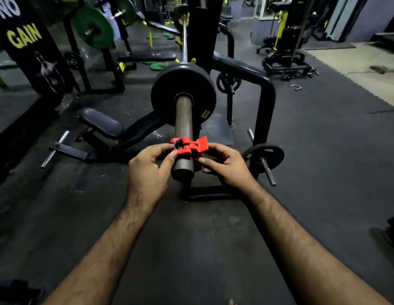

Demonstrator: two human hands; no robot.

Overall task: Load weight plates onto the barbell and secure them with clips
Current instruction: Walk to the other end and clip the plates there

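The barbell sleeve [183, 119] points toward me, its end just below my hands. A black weight plate [169, 95] sits far up the sleeve near the rack. A red clip [188, 146] wraps the sleeve close to its end, well apart from the plate, with its lever flipped out to the right. My left hand [147, 170] pinches the clip's left side. My right hand [224, 166] grips the clip's lever side from the right.
A small black plate [265, 158] hangs on a storage peg to the right. The black rack frame [265, 100] curves behind it. A padded bench [101, 123] lies to the left, and green plates [93, 27] hang on racks at the back left.
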